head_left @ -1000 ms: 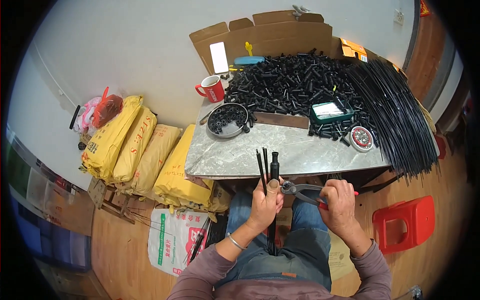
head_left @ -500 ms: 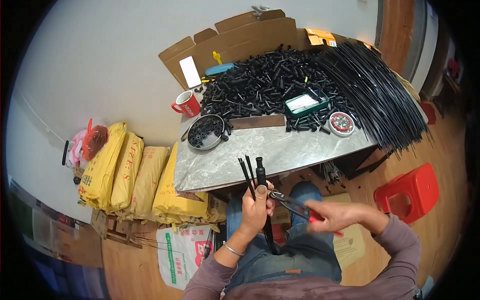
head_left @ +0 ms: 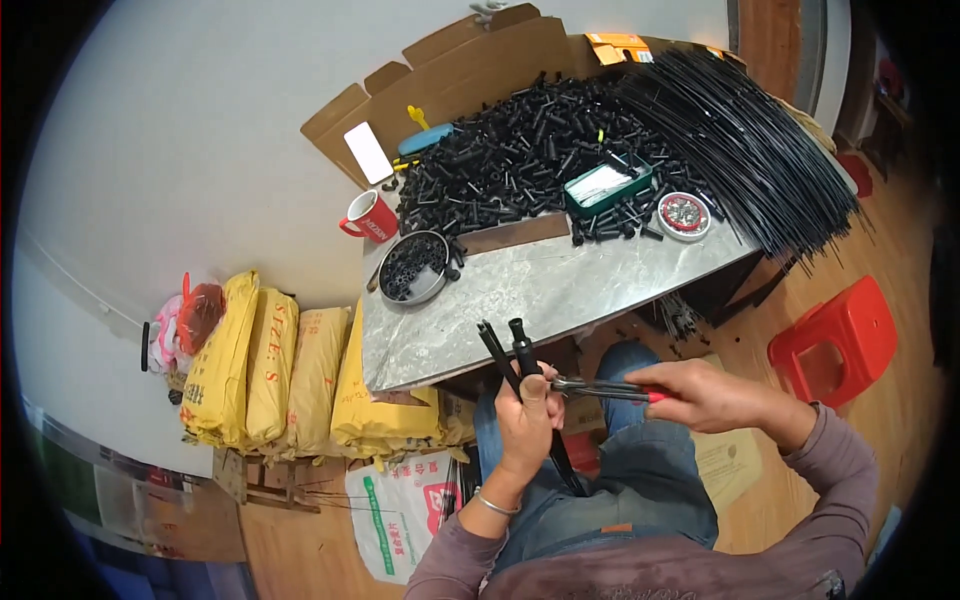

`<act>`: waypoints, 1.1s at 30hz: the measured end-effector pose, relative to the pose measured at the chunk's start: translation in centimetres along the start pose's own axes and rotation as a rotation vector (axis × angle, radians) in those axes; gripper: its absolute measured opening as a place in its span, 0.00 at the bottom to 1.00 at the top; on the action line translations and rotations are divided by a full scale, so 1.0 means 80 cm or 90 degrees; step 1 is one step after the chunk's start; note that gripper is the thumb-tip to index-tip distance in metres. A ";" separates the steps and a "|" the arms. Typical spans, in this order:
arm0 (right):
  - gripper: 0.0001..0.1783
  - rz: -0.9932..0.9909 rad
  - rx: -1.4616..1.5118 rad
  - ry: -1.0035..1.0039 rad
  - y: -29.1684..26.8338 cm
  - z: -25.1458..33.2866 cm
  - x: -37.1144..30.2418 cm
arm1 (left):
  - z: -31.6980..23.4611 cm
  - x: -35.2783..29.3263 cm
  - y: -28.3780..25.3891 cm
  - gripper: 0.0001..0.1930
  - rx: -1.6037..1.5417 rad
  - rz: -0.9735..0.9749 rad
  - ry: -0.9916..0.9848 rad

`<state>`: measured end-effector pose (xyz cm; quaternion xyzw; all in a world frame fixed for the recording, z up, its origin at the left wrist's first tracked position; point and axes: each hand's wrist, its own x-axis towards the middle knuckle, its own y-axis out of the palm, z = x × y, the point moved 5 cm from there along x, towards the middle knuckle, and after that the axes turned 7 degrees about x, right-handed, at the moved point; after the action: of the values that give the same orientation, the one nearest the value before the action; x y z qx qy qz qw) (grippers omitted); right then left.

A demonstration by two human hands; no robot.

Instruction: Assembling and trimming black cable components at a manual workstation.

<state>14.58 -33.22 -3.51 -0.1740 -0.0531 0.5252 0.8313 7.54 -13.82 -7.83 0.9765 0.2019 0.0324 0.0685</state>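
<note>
Grey marbled bench [head_left: 430, 345] against a pale wall [head_left: 200, 150], above a wooden floor [head_left: 300, 545].

Thin black rods [head_left: 499, 352], several, beside one thicker black tube [head_left: 522, 345]: just off the bench's near edge, tilted, upper ends leaning left, lower ends at the lap. All grasped together in the left hand [head_left: 525, 425], thumb across the front.

Red-handled pliers [head_left: 597, 388], one pair: gripped in the right hand [head_left: 700, 393], nose pointing left, up against the left hand's fingers; grip at the tip too small to tell.

On the bench, left: round metal bowl [head_left: 428, 297] of small black parts; red mug [head_left: 376, 218] just beyond. Centre: brown strip [head_left: 515, 234], fronting a broad heap of short black tubes [head_left: 520, 150]. Right: green tray [head_left: 610, 202] with white contents; white round tub [head_left: 685, 237], red ring inside; long black rods [head_left: 770, 150], sheaved, overhanging the right edge. Far side: upright cardboard [head_left: 475, 62].

Floor level: yellow sacks [head_left: 220, 375], left; red stool [head_left: 852, 340], right.
</note>
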 end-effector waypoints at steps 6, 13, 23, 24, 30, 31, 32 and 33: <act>0.13 0.318 0.845 0.208 0.085 -0.059 -0.031 | 0.001 -0.007 -0.003 0.33 0.048 0.033 0.046; 0.18 0.002 -0.019 -0.056 0.002 0.006 -0.005 | -0.005 -0.012 0.002 0.34 0.087 -0.002 0.041; 0.11 0.389 0.476 0.287 0.047 -0.028 -0.032 | -0.006 -0.017 0.009 0.29 0.042 0.043 0.039; 0.14 0.226 0.112 0.165 0.030 -0.006 -0.019 | -0.002 -0.015 0.003 0.29 0.043 0.035 0.034; 0.15 0.112 0.312 0.312 0.057 -0.011 -0.019 | -0.004 -0.008 0.004 0.28 0.007 0.064 0.032; 0.15 0.112 0.305 0.315 0.053 -0.025 -0.019 | -0.006 -0.009 0.005 0.28 0.019 0.069 0.043; 0.16 0.215 0.541 0.315 0.062 -0.042 -0.021 | -0.006 -0.007 0.006 0.28 0.011 0.078 0.046; 0.18 0.327 0.776 0.305 0.065 -0.039 -0.022 | -0.004 -0.007 0.007 0.28 0.002 0.076 0.039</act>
<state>10.18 -33.50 -8.08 0.2049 0.4780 0.5883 0.6192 7.24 -14.48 -7.46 0.9854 0.1454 0.0659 0.0589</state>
